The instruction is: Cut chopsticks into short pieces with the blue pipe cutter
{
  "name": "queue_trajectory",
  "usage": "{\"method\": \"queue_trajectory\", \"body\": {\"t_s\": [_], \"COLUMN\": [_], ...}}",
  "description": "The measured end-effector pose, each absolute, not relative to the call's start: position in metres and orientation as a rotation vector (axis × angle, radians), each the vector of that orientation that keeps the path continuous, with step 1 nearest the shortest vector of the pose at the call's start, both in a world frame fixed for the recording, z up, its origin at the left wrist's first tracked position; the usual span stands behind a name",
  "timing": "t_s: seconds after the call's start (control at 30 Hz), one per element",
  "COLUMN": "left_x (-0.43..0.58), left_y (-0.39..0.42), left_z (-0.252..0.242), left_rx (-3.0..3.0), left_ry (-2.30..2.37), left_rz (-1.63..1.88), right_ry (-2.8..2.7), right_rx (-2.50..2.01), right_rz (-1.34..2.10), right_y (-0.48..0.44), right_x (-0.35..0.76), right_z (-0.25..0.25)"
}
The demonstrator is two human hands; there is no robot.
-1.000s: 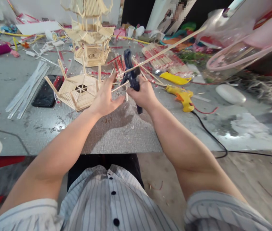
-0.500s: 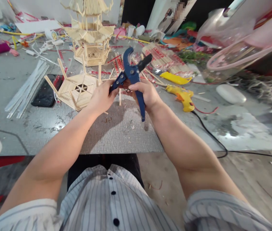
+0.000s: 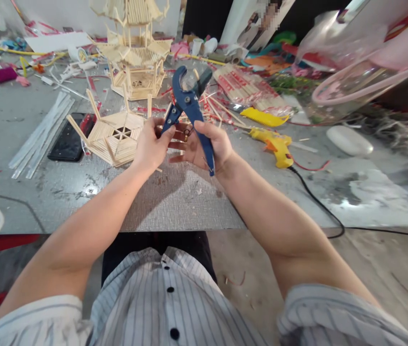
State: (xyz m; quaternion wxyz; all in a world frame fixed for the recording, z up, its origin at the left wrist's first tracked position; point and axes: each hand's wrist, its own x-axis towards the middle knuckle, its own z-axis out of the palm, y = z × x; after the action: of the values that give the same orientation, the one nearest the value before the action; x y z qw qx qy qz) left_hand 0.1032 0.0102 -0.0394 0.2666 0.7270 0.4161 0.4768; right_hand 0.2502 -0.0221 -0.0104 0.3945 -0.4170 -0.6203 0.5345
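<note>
Blue cutting pliers [image 3: 188, 103] stand upright between both hands above the grey table [image 3: 175, 192], handles spread apart. My left hand [image 3: 151, 146] pinches the left handle near its lower end. My right hand [image 3: 209, 144] holds the right handle across its palm, thumb on top, fingers partly uncurled. The black jaw at the top of the pliers sits close to the blue hook. A flat hexagonal piece of wooden sticks [image 3: 115, 134] lies just left of my left hand. A tall stick pagoda [image 3: 135, 53] stands behind it.
A yellow glue gun [image 3: 274, 144] with a black cord lies right of my right hand. A black phone [image 3: 69, 137], clear strips [image 3: 41, 134], packs of wooden sticks [image 3: 247, 89], a white oval object [image 3: 348, 140] and craft scraps cover the table. A pink-rimmed clear container [image 3: 363, 62] sits at upper right.
The long stick held in the pliers a second ago is gone from them. My left hand went from open to gripping the left handle, and the handles have spread while the pliers turned upright.
</note>
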Motion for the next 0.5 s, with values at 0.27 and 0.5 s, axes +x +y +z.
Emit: {"method": "queue_trajectory", "body": {"t_s": [0.27, 0.5], "left_x": [0.107, 0.100], "left_y": [0.000, 0.000], "left_z": [-0.037, -0.025], "left_rx": [1.910, 1.921], "left_ry": [1.068, 0.897], "left_rz": [1.322, 1.293], "right_ry": [-1.294, -1.340], "right_rx": [-0.958, -0.963], "right_rz": [1.618, 1.406], "right_y": [-0.032, -0.030], "right_x": [0.229, 0.238], "right_z": [-0.017, -0.012]}}
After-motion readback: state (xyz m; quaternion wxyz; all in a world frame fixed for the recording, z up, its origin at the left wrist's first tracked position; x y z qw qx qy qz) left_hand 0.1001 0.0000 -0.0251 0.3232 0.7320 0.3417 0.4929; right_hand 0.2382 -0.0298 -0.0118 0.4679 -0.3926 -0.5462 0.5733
